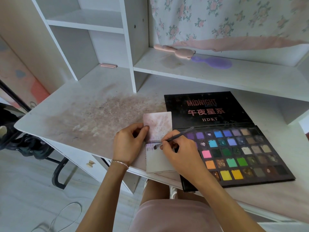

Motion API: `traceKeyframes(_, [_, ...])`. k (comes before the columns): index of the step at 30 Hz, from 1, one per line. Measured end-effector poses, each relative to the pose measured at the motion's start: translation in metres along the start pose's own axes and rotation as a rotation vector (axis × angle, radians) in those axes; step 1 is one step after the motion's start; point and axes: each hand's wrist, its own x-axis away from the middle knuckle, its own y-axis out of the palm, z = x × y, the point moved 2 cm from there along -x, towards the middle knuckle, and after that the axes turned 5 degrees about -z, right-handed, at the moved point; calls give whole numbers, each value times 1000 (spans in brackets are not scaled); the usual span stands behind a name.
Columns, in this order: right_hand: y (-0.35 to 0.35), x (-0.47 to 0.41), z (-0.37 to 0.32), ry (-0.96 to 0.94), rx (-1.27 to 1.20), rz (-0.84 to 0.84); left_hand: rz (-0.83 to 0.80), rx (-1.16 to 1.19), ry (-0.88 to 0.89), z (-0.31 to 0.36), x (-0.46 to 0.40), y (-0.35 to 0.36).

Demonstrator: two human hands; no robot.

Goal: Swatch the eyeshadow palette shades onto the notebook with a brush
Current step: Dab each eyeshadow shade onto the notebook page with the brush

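A small open notebook (158, 162) lies at the desk's front edge, its upper page stained pink and its lower page carrying purple swatches at the top left. My left hand (127, 146) pinches the notebook's left edge near the fold. My right hand (181, 152) grips a dark thin brush (177, 135), whose tip touches the lower page beside the swatches. To the right the black eyeshadow palette (234, 149) lies open, with many coloured pans and a lid printed "MIDNIGHT". My right hand covers the palette's left pans.
The white desk (87, 114) is smeared with pinkish powder left of the notebook. On the shelf behind lie a pink brush (173, 51) and a purple hairbrush (214, 61). A small pink item (107, 65) sits in the left cubby. A black chair frame (56, 171) stands at the lower left.
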Motion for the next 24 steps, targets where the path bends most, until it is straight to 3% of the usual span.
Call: traceKeyframes(24, [0, 0, 0, -5, 9, -25, -10, -9, 0, 0, 0, 0])
